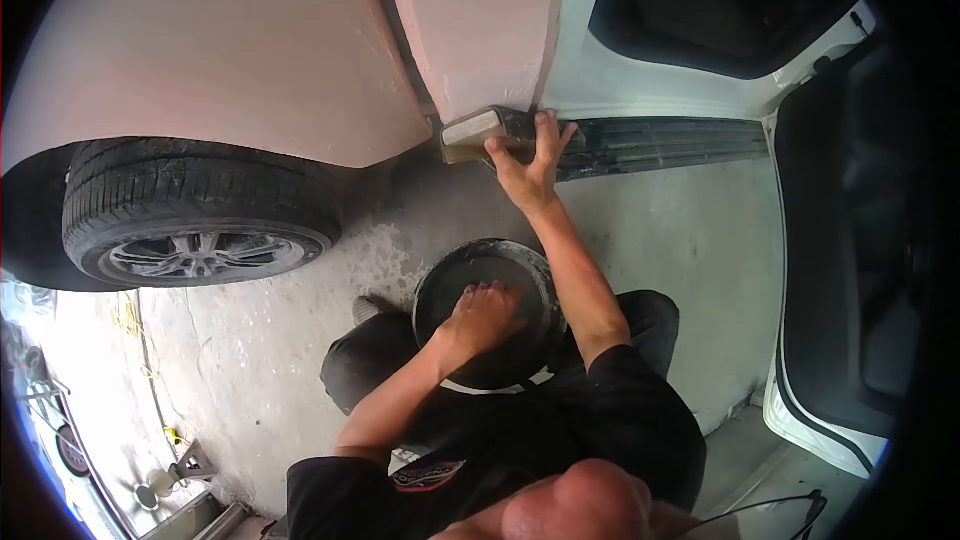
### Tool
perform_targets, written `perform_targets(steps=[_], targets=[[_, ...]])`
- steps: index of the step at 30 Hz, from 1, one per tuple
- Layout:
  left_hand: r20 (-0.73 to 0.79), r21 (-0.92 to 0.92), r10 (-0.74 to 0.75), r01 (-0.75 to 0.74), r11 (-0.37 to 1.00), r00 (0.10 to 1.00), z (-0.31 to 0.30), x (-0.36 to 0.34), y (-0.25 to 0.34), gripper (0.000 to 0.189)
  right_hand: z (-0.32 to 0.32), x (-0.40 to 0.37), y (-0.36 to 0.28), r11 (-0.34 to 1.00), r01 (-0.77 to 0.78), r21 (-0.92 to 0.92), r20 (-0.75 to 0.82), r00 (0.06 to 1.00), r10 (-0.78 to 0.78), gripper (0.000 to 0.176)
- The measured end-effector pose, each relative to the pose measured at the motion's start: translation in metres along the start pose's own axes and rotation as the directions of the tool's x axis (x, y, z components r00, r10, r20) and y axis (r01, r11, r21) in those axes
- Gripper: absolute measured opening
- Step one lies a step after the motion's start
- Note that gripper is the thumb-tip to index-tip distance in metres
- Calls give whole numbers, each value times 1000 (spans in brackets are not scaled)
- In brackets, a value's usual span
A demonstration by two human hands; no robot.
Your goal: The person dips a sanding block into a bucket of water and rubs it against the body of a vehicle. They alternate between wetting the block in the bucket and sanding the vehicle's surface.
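Observation:
My right hand (530,165) holds a block (472,128) with a pale face and a yellowish lower side against the bottom of a pinkish body panel (480,30) of a vehicle. Its thumb lies on the near side of the block and its fingers reach over the far side. My left hand (485,318) is over the dark inside of a round black tub (430,285), palm down with its fingers apart. Nothing shows in that hand. The tub stands between my knees, and its rim has whitish smears.
A wheel (200,225) sits under the pinkish fender (210,50) at the left. A ribbed black sill (670,145) runs right towards an open white door (835,220) with dark trim. A yellow cord (128,315) and a metal stand (190,465) are on the floor at the lower left.

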State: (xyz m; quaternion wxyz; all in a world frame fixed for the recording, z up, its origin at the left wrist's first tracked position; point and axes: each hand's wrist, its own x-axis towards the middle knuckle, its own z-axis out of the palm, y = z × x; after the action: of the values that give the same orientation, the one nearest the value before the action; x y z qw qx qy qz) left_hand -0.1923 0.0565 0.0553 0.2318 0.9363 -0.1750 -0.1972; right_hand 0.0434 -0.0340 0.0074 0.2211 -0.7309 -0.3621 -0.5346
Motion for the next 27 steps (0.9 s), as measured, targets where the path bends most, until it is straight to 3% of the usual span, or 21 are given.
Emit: perform_targets(steps=[1,3,5,8,11,13,16,19,21,24,25,27], targets=[[-51,23,7,-6,1000,999,2,-1,0,51,-11,20,-4,999,35,-22,12,999,-35,56],[30,27,5,-6,1000,1000,3,4,-6,50,-32,100,-15,999,-36,14,-46,998,37,49],[139,-10,-13,14,1000,990,15,-7,0,49,-49,109,-29,994,-105,31,-38,994,106,46],[126,4,-51,51,999,991,-2,3,0,48,-31,94,-22,997,-68,26,-78,995,70,47],[53,38,-31,29,999,998,2,15,-3,46,0,-22,9,998,30,-52,100,995,-25,53],[-59,74,14,-9,997,998,13,15,-3,45,2,8,3,996,46,-70,-8,999,-47,54],[137,33,-17,13,999,990,15,11,2,46,-26,108,-45,998,-24,-60,-91,996,19,53],[183,-29,-26,32,999,983,2,9,6,47,-22,89,-43,998,-54,-26,-60,997,53,52],[88,-19,-44,46,999,995,4,13,5,47,0,15,-20,998,-61,-32,-23,998,60,51],[-22,-36,-34,33,999,999,1,10,3,46,3,-1,-6,998,28,-62,28,999,-26,51],[-40,-51,-26,24,998,999,3,7,1,45,1,18,-9,996,61,-61,-21,998,-62,57],[63,20,-4,2,1000,998,1,5,-1,47,-28,98,-43,998,-52,-46,-37,998,50,63]])
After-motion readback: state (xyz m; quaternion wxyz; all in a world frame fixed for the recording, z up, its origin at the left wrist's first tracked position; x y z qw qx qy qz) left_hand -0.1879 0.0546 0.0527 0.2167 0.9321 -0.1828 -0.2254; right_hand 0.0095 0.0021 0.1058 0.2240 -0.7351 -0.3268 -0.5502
